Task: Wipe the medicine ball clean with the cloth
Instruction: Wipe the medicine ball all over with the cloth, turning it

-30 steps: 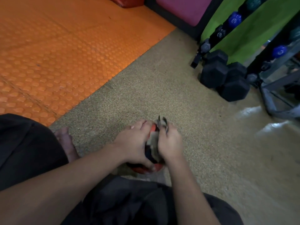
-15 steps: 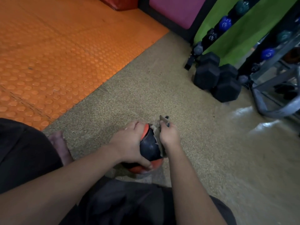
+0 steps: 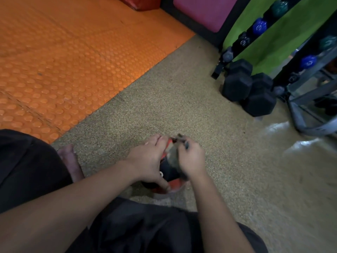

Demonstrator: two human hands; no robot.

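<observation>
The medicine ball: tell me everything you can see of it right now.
The medicine ball is small, black with red-orange panels, and carries a small white mark on the black part. Its surface looks like matte rubber. It sits on the speckled floor just ahead of the person's lap. The left hand grips its left side, thumb low on the red panel. The right hand presses a greyish cloth against its upper right. Much of it is hidden by the hands.
</observation>
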